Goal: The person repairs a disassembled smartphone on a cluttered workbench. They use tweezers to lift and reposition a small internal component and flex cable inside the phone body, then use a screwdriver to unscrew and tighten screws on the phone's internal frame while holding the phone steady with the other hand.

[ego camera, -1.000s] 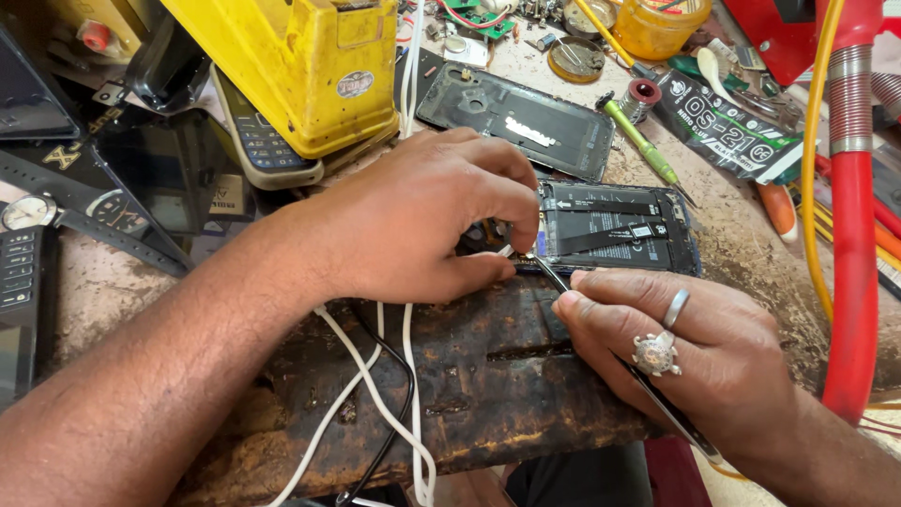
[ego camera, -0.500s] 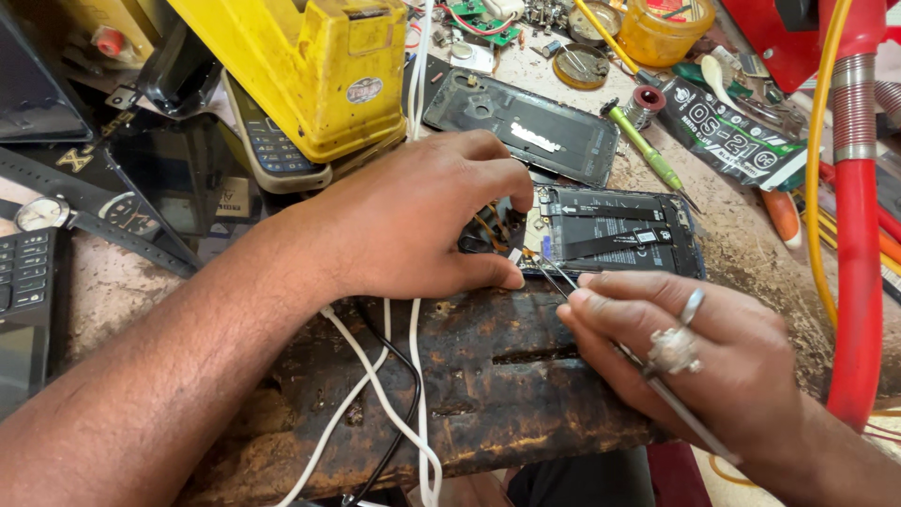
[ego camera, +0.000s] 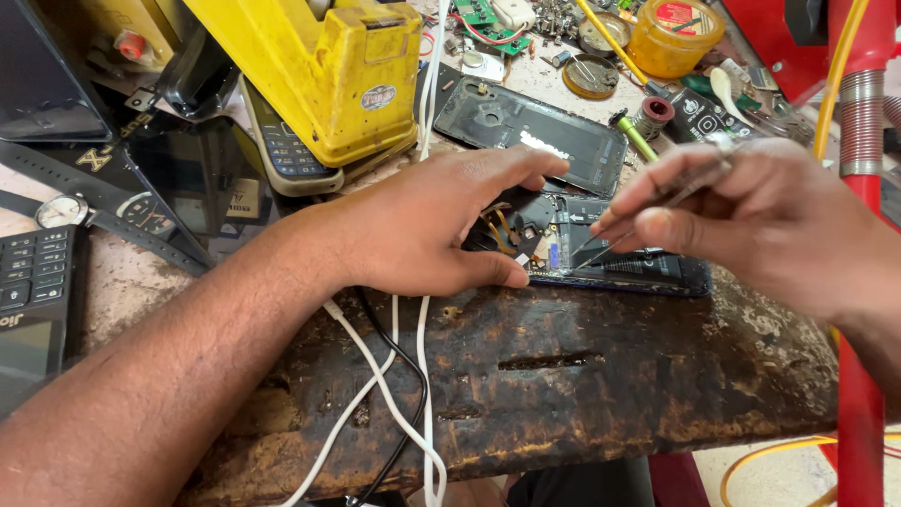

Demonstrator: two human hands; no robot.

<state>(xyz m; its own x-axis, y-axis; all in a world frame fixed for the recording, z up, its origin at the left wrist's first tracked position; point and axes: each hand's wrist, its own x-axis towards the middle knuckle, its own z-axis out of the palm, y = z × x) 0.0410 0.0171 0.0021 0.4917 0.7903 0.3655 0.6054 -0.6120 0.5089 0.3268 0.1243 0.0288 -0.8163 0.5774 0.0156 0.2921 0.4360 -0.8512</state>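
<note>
Seen from above, a scorched, dark-stained wooden block (ego camera: pixel 563 376) lies closest to the viewer on a cluttered counter (ego camera: pixel 122 272). White cables (ego camera: pixel 375 394) and a black cable (ego camera: pixel 404 376) run across its top, passing under the left wrist.

Just beyond the block's far edge lies an opened phone (ego camera: pixel 610 249), back cover off, its dark inner parts showing. The left hand (ego camera: pixel 422 235) rests over the phone's left end, palm down. Its thumb presses along the near edge and its fingers (ego camera: pixel 526 167) stretch over the far edge, so the hand clamps the phone in place rather than lifting it.

The right hand (ego camera: pixel 760 216) hovers over the phone's right half. Its fingers (ego camera: pixel 657 225) are pinched together around thin metal tweezers (ego camera: pixel 648 211), whose tips angle down and left onto the phone's innards, between the two hands. This hand is slightly blurred.

Beyond the left fingers lies a separate dark phone back panel (ego camera: pixel 526 131). Further left of it stands a large yellow box-shaped device (ego camera: pixel 319 75), with a keypad handset (ego camera: pixel 282 150) tucked beneath it. Left of the left forearm are a wristwatch (ego camera: pixel 61 211) and a black keypad (ego camera: pixel 28 282).

Beyond the right fingers sit a green-handled tool (ego camera: pixel 638 136), a round amber jar (ego camera: pixel 674 36) and a small green circuit board (ego camera: pixel 488 23). A red post (ego camera: pixel 863 282) rises at the far right.
</note>
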